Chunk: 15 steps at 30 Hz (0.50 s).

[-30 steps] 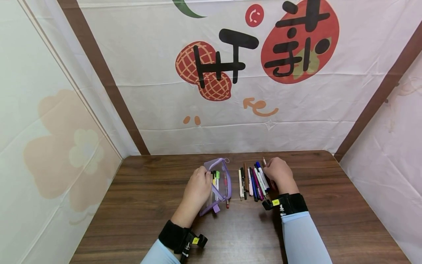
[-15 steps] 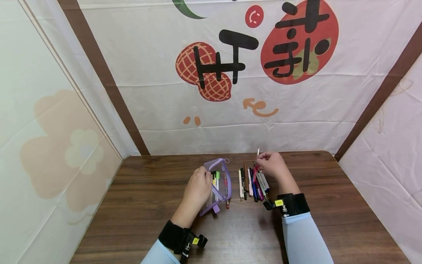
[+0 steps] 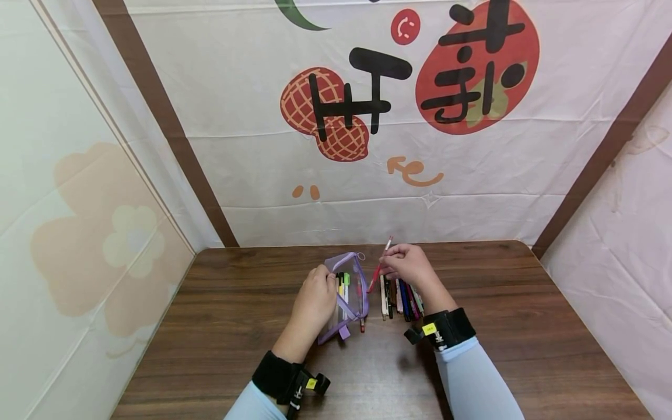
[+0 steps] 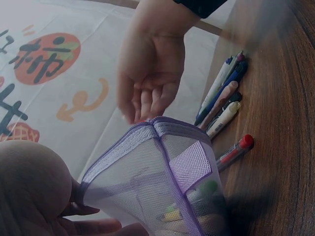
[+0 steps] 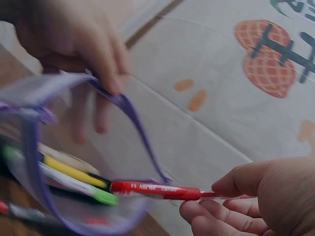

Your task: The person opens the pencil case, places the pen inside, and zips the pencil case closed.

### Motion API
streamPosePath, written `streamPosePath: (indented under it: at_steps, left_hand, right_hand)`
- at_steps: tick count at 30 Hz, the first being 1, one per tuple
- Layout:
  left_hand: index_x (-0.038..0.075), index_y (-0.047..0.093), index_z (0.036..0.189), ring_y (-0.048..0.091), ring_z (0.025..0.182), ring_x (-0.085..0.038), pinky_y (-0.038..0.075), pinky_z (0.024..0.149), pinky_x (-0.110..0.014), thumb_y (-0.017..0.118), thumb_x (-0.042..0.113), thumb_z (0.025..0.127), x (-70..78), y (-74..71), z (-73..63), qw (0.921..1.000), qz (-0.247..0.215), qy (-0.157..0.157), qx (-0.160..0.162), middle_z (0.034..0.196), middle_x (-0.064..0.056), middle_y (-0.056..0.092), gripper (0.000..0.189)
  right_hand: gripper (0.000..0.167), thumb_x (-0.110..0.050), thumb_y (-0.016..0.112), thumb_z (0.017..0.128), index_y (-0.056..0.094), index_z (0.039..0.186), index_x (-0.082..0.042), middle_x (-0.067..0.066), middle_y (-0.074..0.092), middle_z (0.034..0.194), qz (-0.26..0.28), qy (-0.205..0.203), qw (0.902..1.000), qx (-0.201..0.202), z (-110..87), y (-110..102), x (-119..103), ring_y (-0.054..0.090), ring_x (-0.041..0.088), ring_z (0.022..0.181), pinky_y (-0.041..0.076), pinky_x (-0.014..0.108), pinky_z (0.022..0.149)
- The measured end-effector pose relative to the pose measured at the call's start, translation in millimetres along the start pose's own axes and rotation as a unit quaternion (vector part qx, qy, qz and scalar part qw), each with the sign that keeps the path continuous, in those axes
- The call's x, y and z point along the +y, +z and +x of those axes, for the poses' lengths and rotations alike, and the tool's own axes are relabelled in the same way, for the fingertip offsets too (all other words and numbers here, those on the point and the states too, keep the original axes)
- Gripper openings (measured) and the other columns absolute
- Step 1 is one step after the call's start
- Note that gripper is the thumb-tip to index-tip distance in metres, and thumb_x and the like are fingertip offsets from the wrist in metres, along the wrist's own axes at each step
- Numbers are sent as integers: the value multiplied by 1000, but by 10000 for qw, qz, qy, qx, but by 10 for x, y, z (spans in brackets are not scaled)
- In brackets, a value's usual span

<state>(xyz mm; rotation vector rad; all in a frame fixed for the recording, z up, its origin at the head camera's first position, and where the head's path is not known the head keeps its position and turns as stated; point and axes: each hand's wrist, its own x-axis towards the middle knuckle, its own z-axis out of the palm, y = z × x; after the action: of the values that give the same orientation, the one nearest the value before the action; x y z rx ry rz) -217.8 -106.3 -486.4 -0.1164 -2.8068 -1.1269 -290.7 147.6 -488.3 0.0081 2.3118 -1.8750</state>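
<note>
My left hand (image 3: pixel 314 298) pinches the rim of a mesh pencil case (image 4: pixel 133 167) with purple edging, its mouth held open. Through the mesh, several pens and markers show, with a yellow marker (image 5: pixel 74 169) and a green-tipped marker (image 5: pixel 103 196) among them. My right hand (image 3: pixel 412 268) pinches a red gel pen (image 5: pixel 157 190) between thumb and fingers. In the right wrist view the pen's red end lies at the case's mouth. Beneath the right hand, a row of pens (image 3: pixel 404 300) lies side by side on the table, partly hidden by the hand.
Another pen with a red end (image 4: pixel 245 142) lies on the wooden table (image 3: pixel 367 385) beside the pencil case. A white printed cloth (image 3: pixel 262 169) hangs behind the table's back edge, with more cloth at both sides.
My right hand has lifted the red gel pen from the right end of the row and carried it left to the pencil case. My left hand and the case stay in place.
</note>
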Motion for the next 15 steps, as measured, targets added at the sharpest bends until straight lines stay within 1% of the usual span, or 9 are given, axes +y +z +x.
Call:
streamPosePath:
  at_steps: [2,7,9,11,15]
  left_hand:
    - [1,63,105,59,83,-23,54,74,-41,48,17,119,-1,-3,-1,10000,-3,-9,2,97,-12,60,25]
    - [1,63,105,59,83,-24,54,74,-42,49,16,119,0,-8,4,10000,-12,-32,27,98,-13,61,25]
    - [1,63,105,59,83,-24,54,73,-42,49,16,119,5,-10,5,10000,-12,-46,36,98,-13,61,25]
    - [1,63,106,59,83,-24,53,73,-41,50,17,119,11,-14,4,10000,-6,-76,29,98,-12,61,24]
    - [2,62,106,59,84,-25,53,74,-42,50,18,119,8,-15,6,9999,32,-102,33,99,-13,61,24]
  right_hand:
    - [16,-10,74,107,73,115,3,16,86,106,152,46,9998,-156,-3,124,10,84,22,83,71,45,83]
    - [11,-7,76,104,73,111,2,16,86,98,238,217,9984,-466,-18,389,28,84,23,78,71,40,76]
    - [10,-5,76,103,73,109,2,14,86,95,250,295,9975,-596,-28,465,37,83,22,76,71,38,74]
    - [9,-4,76,103,74,107,3,12,85,92,265,375,9963,-733,-40,530,45,82,19,73,70,34,71]
    - [10,-3,74,103,75,109,5,10,84,86,222,528,9931,-1027,-73,634,62,79,15,70,68,29,67]
